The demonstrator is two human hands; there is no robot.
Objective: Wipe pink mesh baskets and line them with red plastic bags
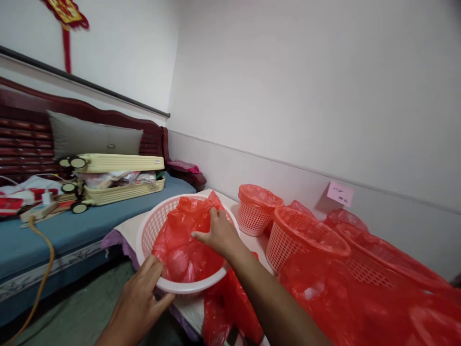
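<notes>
A round white plastic basket with lattice sides stands on a cloth-covered table, and a thin red plastic bag lies crumpled inside it. My left hand grips the near-left rim, fingers over the edge and thumb outside; the bag's edge lies close to its fingertips. Reaching in from the right, my right hand has its fingertips closed on the bag's upper right part, with the thumb pointing left over the bag. Parts of the bag under the right hand are hidden.
On the right stand several lattice baskets lined with red bags, among them a small basket and a larger basket. Loose red bags hang below my right arm. An opened yellow suitcase lies on the blue sofa at left.
</notes>
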